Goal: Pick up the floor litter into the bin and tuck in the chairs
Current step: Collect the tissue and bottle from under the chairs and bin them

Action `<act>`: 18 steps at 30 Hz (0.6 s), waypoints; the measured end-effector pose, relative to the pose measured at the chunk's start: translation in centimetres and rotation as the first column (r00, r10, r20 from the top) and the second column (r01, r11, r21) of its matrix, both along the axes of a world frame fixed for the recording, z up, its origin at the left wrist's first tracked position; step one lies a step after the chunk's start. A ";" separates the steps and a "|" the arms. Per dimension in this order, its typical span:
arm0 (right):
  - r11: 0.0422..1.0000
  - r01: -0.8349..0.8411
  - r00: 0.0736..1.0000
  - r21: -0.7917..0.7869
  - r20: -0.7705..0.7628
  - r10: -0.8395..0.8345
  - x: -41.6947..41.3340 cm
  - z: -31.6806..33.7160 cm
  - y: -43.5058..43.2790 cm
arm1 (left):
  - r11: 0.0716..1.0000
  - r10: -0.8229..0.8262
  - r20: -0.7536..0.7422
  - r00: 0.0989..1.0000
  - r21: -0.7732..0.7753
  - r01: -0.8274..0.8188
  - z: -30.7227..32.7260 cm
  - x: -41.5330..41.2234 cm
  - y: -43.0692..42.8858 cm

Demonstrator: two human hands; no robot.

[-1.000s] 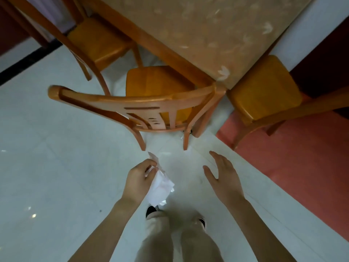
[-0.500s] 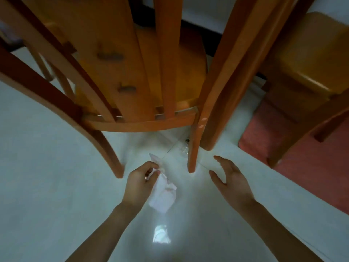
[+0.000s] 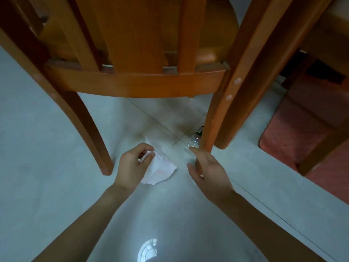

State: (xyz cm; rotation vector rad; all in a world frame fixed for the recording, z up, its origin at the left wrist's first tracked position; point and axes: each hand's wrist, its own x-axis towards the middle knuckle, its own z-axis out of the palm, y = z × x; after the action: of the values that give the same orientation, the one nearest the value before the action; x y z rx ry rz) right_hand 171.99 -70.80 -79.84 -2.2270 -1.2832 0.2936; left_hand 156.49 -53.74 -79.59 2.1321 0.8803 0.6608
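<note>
Blocking right hand (image 3: 209, 167): chair leg (image 3: 213, 118).

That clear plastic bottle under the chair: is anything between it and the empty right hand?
Partly. The chair's rear leg stands against the bottle, hiding its right side. The right hand reaches in left of that leg, its fingers at the bottle.

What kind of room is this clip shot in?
Probably a dining area, seen from low down near the floor: a wooden chair fills the view, a second wooden seat stands to the right, and the pale tiled floor meets a reddish floor section.
</note>
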 end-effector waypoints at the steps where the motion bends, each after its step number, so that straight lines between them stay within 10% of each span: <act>1: 1.000 -0.001 1.000 -0.001 0.002 0.001 -0.1 -0.1 0.6 | 1.000 0.008 0.001 1.000 0.007 -0.008 0.2 -0.4 0.3; 18: 0.984 0.169 0.968 -0.063 0.196 -0.154 0.8 -5.2 11.7 | 0.996 0.062 0.067 0.996 0.060 -0.066 -0.7 -4.0 5.6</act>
State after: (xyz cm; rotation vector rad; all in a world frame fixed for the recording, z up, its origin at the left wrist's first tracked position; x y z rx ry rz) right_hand 172.82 -59.14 -85.07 -2.4603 -1.1940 0.0717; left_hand 152.45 -48.09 -80.33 2.1316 0.9066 0.7954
